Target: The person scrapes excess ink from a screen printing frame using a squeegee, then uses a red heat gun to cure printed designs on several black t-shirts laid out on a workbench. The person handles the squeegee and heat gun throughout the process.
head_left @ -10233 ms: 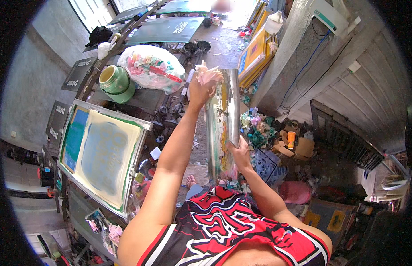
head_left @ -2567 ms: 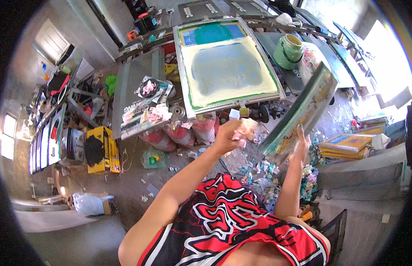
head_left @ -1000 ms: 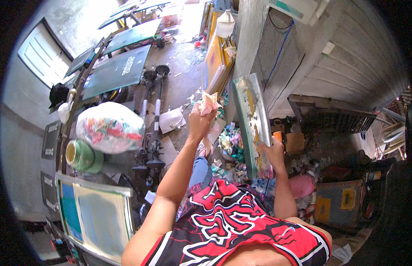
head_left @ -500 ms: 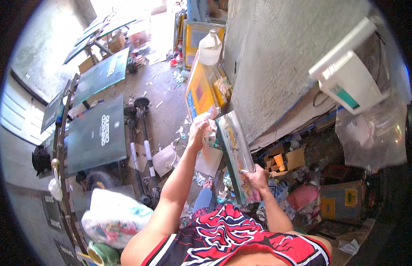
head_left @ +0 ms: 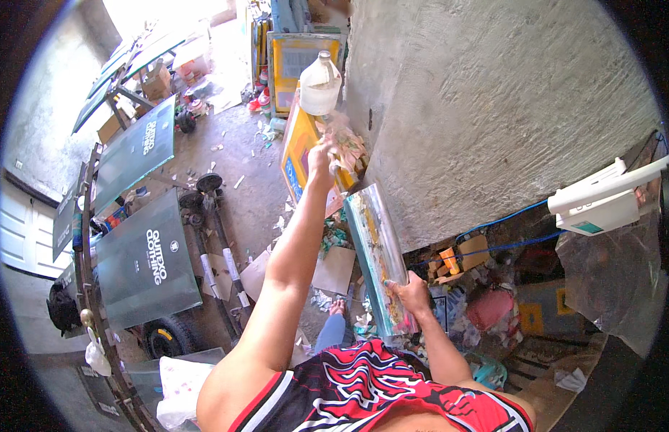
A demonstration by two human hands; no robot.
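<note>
My left hand (head_left: 321, 160) is stretched far forward, its fingers closed at a crumpled, stained rag (head_left: 347, 147). The fingertips are partly blurred. Rag and hand are over the top edges of yellow printing screens (head_left: 297, 140) leaning by the wall. A white plastic jug (head_left: 321, 85) stands just beyond them. Closer in, my right hand (head_left: 412, 295) grips the near end of a paint-smeared screen-printing frame (head_left: 378, 252), tilted nearly on edge. It has a shiny silver side and a green side, with yellow and red stains between.
Dark printed panels (head_left: 149, 259) rest on a rack at the left, with wheeled bars (head_left: 223, 252) beside it. Paper scraps and rags litter the floor. At right are a white appliance (head_left: 597, 201), blue cords, a cardboard box (head_left: 473, 255) and a concrete wall (head_left: 486, 108).
My left hand has moved forward with the rag, from beside the held frame to the leaning screens. My right hand keeps its grip on the frame. The view has shifted.
</note>
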